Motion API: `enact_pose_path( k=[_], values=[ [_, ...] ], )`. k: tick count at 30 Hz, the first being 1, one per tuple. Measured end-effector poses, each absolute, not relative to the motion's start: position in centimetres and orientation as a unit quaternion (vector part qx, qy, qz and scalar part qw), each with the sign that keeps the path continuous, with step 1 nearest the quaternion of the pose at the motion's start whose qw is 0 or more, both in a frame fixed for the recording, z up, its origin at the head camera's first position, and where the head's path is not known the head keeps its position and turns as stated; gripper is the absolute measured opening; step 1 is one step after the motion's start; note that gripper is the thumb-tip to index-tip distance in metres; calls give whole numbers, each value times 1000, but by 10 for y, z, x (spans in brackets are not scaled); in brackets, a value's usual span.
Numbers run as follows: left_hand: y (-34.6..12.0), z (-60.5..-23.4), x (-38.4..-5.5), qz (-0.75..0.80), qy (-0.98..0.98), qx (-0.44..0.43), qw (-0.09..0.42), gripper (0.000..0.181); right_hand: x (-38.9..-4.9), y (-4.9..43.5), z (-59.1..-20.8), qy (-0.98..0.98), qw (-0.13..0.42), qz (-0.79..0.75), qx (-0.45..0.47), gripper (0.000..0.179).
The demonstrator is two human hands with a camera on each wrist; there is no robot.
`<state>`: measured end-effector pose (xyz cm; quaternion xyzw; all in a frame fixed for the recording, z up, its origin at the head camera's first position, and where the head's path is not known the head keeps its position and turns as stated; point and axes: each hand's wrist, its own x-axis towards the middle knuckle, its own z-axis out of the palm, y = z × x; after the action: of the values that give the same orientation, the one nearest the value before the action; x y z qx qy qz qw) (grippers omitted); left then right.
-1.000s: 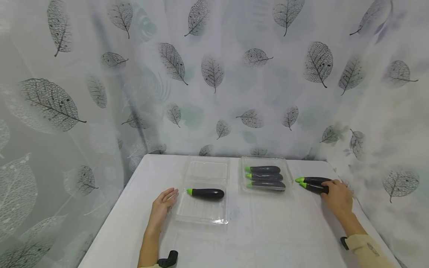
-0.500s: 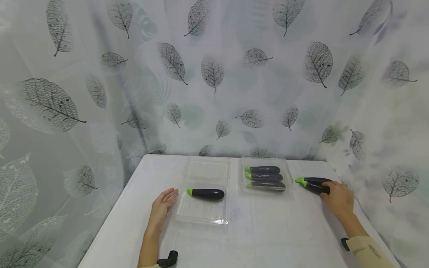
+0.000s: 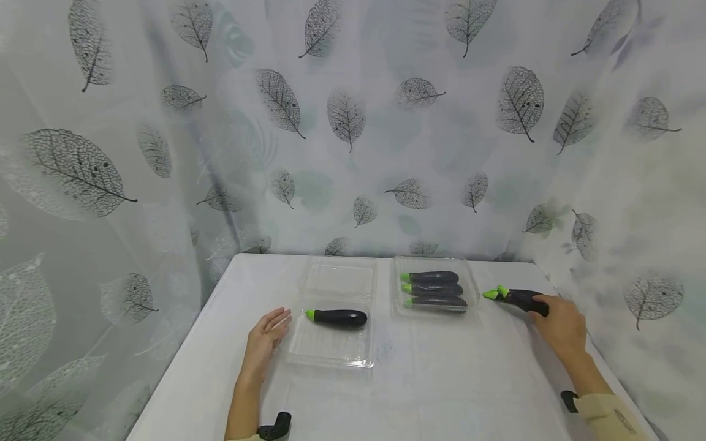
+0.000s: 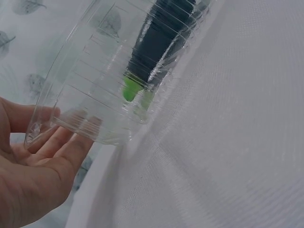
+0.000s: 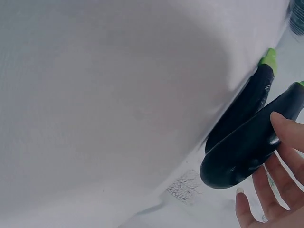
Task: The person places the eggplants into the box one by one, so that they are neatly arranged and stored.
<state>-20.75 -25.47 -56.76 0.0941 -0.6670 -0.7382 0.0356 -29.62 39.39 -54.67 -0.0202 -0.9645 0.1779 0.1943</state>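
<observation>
My right hand (image 3: 559, 324) grips a dark eggplant (image 5: 247, 142) with a bright green stem, thumb on one side and fingers on the other. In the right wrist view a second eggplant (image 5: 244, 104) lies on the table just behind it, partly overlapped. My left hand (image 3: 266, 343) is at the left edge of an opened clear plastic clamshell box (image 3: 331, 352). Its fingers (image 4: 71, 147) are loosely extended against the box's rim, partly seen through the plastic. A single eggplant (image 3: 336, 318) lies in this box, stem to the left.
To the right of the opened box stands another clear plastic box (image 3: 405, 311) with three eggplants (image 3: 436, 289) inside. Both boxes are on a white-covered table (image 3: 441, 386). A leaf-patterned curtain (image 3: 353, 184) hangs behind and along the sides.
My right hand has lifted the nearer eggplant slightly and tilted it over the other one. My left hand stays at the box's edge. The head view has shifted slightly.
</observation>
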Motion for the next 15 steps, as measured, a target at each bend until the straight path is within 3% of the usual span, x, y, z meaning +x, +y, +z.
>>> enact_pose_path(
  k=[15],
  values=[
    [-254,-568,-209,-746,-657,102,42,47,-291,387,-536,-959,214,181,-35,44]
  ],
)
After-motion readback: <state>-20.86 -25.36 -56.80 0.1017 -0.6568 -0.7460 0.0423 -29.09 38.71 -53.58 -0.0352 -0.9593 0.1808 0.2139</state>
